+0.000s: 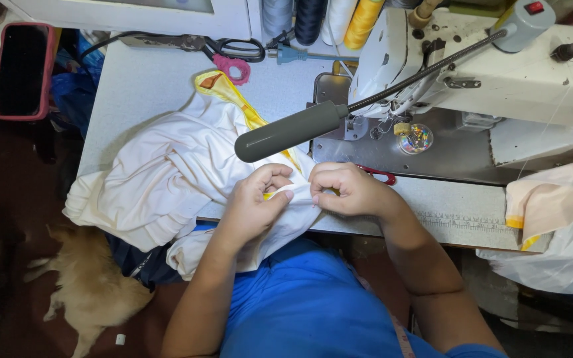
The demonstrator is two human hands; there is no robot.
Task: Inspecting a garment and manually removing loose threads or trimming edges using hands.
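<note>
Centre of frame: both hands pinch the same fold of white cloth [167, 179] at the table's [134, 86] near edge. Left hand [253, 202] is curled narrow, thumb and fingers closed on the cloth, a sliver of yellow trim [237, 96] showing under the thumb. Right hand [346, 189] is likewise closed tight on the fold, just beside the left, knuckles nearly touching. The cloth's bulk is heaped left of centre, spilling over the table edge onto the person's lap; the yellow trim runs up toward the upper middle. A grey lamp [290, 132] sits just above the hands. Sewing machine [485, 66] upper right. Scissors [233, 48] and thread cones [326, 20] at top. Phone [21, 69] upper left. Dog [91, 282] on the floor, lower left. Plastic bag [558, 252] at right edge.
</note>
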